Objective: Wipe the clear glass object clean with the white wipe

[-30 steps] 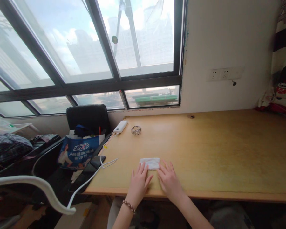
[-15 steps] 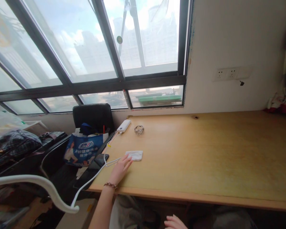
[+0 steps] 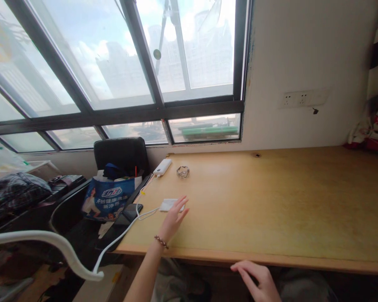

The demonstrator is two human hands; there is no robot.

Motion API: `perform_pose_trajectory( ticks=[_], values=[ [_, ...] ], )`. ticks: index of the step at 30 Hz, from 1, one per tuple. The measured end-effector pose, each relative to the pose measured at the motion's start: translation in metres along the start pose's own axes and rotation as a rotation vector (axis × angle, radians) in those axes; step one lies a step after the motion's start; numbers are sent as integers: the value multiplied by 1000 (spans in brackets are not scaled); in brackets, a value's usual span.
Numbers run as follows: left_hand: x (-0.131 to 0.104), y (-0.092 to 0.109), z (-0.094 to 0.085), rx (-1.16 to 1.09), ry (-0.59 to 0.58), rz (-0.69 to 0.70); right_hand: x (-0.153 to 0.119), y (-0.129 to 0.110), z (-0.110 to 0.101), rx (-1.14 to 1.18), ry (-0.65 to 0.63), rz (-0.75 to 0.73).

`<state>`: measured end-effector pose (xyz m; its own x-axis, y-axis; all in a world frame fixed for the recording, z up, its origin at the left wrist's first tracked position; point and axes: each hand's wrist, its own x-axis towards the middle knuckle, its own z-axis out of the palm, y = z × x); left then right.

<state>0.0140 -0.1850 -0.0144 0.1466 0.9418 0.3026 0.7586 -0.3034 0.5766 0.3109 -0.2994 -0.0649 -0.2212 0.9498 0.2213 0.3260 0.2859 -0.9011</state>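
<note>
My left hand (image 3: 174, 215), with a beaded bracelet (image 3: 161, 241) at the wrist, reaches over the left part of the wooden desk (image 3: 255, 201). Its fingers are stretched out and hold nothing. They cover the right part of a flat white folded tissue or cloth (image 3: 166, 204); whether they touch it I cannot tell. Low in the view, at the desk's front edge, my right hand (image 3: 255, 277) has its fingers loosely bent and the thumb apart, with nothing seen in it. A silvery ring-shaped bracelet or watch (image 3: 182, 171) lies farther back on the desk.
A white power bank (image 3: 162, 167) with a cable sits at the desk's back left corner. A dark phone (image 3: 130, 213) lies at the left edge near a white cable (image 3: 113, 243). Left of the desk, a blue bag (image 3: 110, 199) rests on a black chair (image 3: 121, 153).
My left hand has moved right, from the tissue's left corner across to its right part. My right hand has risen farther into view and shifted right.
</note>
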Motion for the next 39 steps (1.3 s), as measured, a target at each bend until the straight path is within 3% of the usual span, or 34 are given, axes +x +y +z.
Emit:
perform_pose_trajectory(
  ticks=[4,7,10,12,14,17,24,31,39],
  values=[
    [40,70,44,-450,-18,64,87,-15,-28,170,121,25],
    [78,106,85,-774,-66,47,156,-9,-28,205,267,-18],
    [107,117,124,-965,-103,-106,199,15,-16,168,358,6],
    [114,114,144,-1000,-52,-169,209,34,-8,98,388,41],
    [112,108,156,-991,-81,-252,209,47,-3,77,372,47],
    [103,105,162,-973,-143,-301,202,52,-1,131,314,55],
    [100,114,154,-929,-133,-160,202,46,0,200,346,58],
    [100,107,157,-894,-143,-283,201,49,2,193,293,67],
    [94,108,154,-764,37,-160,200,44,4,34,275,-68]
  ],
)
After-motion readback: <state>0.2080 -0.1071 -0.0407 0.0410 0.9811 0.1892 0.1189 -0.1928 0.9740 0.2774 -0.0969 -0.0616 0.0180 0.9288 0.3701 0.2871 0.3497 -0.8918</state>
